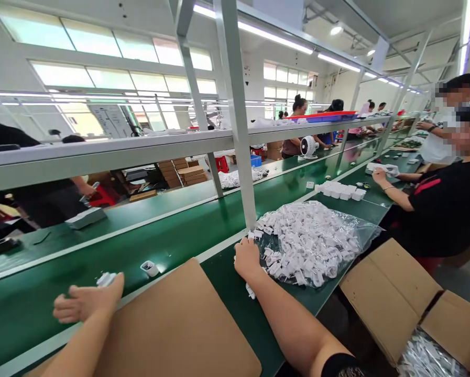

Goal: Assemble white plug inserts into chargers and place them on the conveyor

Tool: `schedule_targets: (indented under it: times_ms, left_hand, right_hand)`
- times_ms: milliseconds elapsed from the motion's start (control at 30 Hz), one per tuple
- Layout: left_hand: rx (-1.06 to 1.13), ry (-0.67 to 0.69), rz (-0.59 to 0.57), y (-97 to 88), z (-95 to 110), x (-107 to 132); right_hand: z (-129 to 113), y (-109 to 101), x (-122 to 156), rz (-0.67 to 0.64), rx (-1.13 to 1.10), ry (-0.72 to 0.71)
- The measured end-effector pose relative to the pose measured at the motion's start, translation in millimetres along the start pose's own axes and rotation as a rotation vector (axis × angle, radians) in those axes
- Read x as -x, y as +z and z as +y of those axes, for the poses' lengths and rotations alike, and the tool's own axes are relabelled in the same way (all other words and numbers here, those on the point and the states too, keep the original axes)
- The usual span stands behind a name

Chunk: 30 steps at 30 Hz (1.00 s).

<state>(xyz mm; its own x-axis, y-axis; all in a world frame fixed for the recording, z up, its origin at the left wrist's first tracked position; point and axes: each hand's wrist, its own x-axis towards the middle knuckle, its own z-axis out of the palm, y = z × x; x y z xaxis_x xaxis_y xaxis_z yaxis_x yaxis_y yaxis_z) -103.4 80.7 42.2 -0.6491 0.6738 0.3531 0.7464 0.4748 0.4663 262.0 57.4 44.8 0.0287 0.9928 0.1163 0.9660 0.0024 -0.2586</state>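
My left hand is over the green belt, its fingers curled to the left. A small white plug piece with thin pins on top shows between its thumb and fingers, partly hidden by the hand. Just right of it, another white plug piece lies on the belt. My right hand is bent at the left edge of a heap of white plastic parts on a clear bag. Its fingertips are closed around small white parts, mostly hidden by the hand. More white shows under the wrist.
A brown cardboard sheet lies before me. The metal post rises beside my right hand. An open carton with bagged parts stands lower right. White blocks sit beyond the heap, near a co-worker at right.
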Motion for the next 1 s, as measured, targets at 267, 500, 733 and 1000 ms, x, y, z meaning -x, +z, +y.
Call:
schedule_targets:
  times_ms: [267,500,733,1000]
  left_hand:
    - [0.000,0.213,-0.225,38.7,19.0,-1.9]
    - [-0.046,0.186,-0.386,50.8,9.6,-26.6]
    - [0.300,0.419,-0.316,30.2,14.6,15.9]
    - [0.538,0.581,-0.552,-9.6,16.2,141.1]
  right_hand:
    - [-0.3,7.2,2.1,-0.082,-0.031,0.067]
    - [-2.1,6.1,2.6,-0.039,-0.099,-0.022]
    - [-2.4,13.0,-1.3,-0.018,-0.225,-0.014]
    - [-4.7,10.3,-6.9,0.041,-0.449,-0.126]
